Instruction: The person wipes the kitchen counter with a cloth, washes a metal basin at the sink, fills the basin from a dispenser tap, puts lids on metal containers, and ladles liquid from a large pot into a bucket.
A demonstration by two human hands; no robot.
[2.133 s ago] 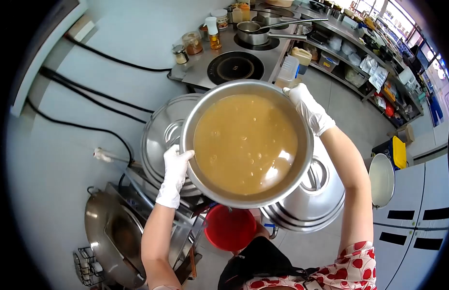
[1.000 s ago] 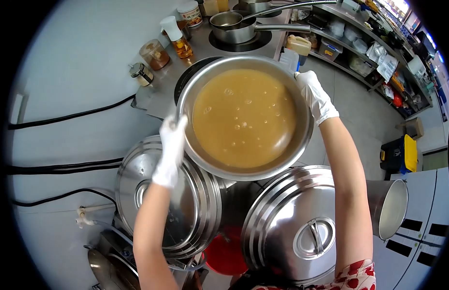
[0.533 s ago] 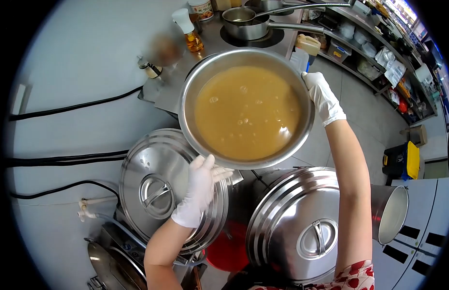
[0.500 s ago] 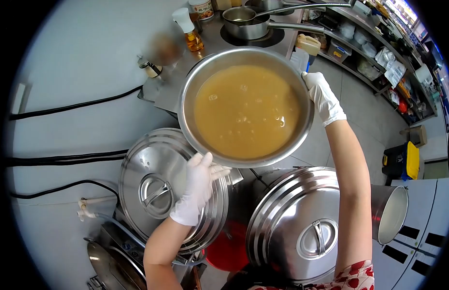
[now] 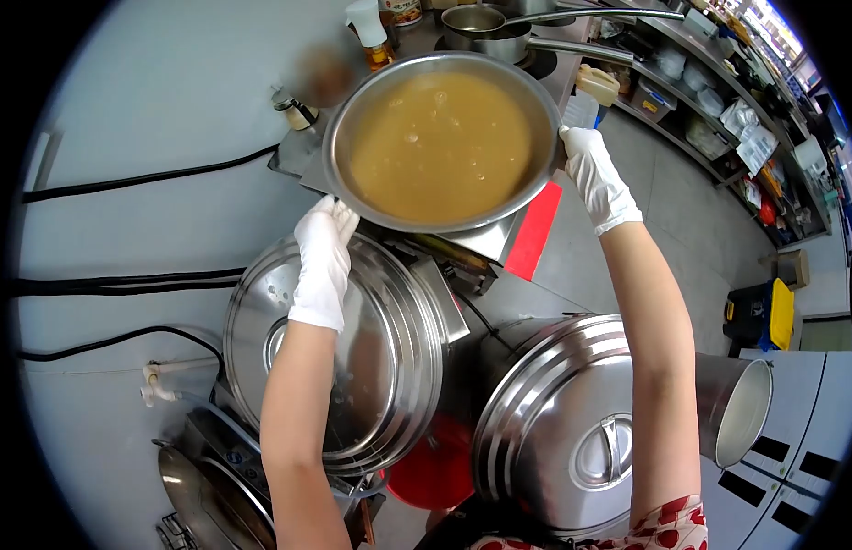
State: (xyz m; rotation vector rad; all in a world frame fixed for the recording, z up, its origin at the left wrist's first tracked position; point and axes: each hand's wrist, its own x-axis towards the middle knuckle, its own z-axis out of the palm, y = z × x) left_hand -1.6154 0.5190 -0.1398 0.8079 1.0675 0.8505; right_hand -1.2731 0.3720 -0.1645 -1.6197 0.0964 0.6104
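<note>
A wide stainless steel basin (image 5: 543, 137) holds cloudy yellow-brown liquid (image 5: 439, 151) with a few bubbles on its surface. My left hand (image 5: 323, 261), in a white glove, grips the basin at its near left rim; some of its fingers are hidden under the edge. On the right side, my gloved right hand (image 5: 598, 183) is closed on the rim. The basin appears over the front part of the steel counter, though I cannot tell whether it touches it. Below my left hand is a large pot lid (image 5: 371, 367).
Another lidded steel pot (image 5: 554, 440) stands at lower right, near a red bucket (image 5: 435, 467). Behind the basin are long-handled pans (image 5: 504, 41) and an oil bottle (image 5: 375, 46). A red panel (image 5: 536, 234) edges the counter. Shelves (image 5: 710, 119) line the right.
The basin has moved away from me and slightly left, toward the counter. Both hands moved with it, and my left hand shifted up and left along the rim.
</note>
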